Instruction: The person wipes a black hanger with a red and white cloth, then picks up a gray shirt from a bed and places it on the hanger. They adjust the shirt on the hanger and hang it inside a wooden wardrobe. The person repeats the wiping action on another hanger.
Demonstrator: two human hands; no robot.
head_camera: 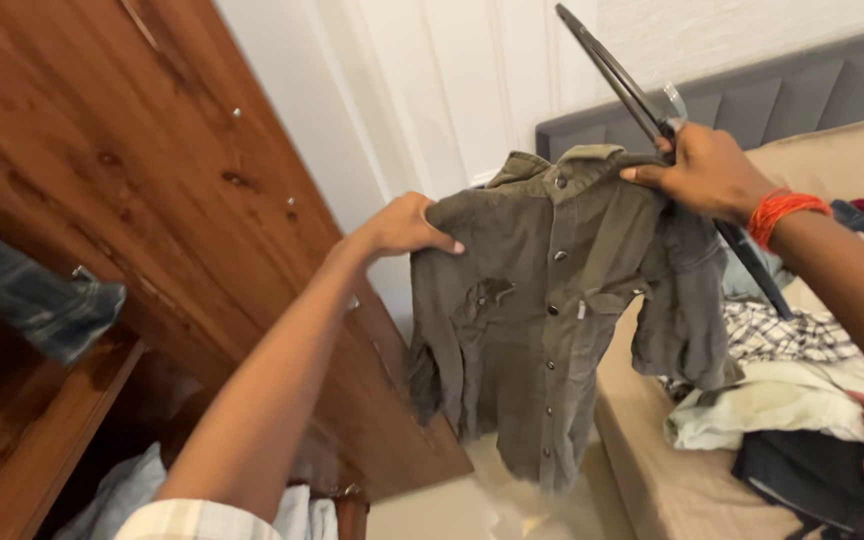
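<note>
Olive shirt (542,320) | left hand (402,225) pinching its shoulder | right hand (702,170) gripping collar and black hanger (622,85)

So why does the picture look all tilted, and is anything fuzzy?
Head view: the camera leans, so the wooden wardrobe door and the grey headboard slant. Soft, even light, no glare. The olive shirt is fairly sharp; the left hand, right hand and black hanger are slightly smeared.

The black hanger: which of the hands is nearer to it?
Right. The right hand grips the black hanger at the shirt collar; the left hand holds the shirt's far shoulder, apart from it.
</note>
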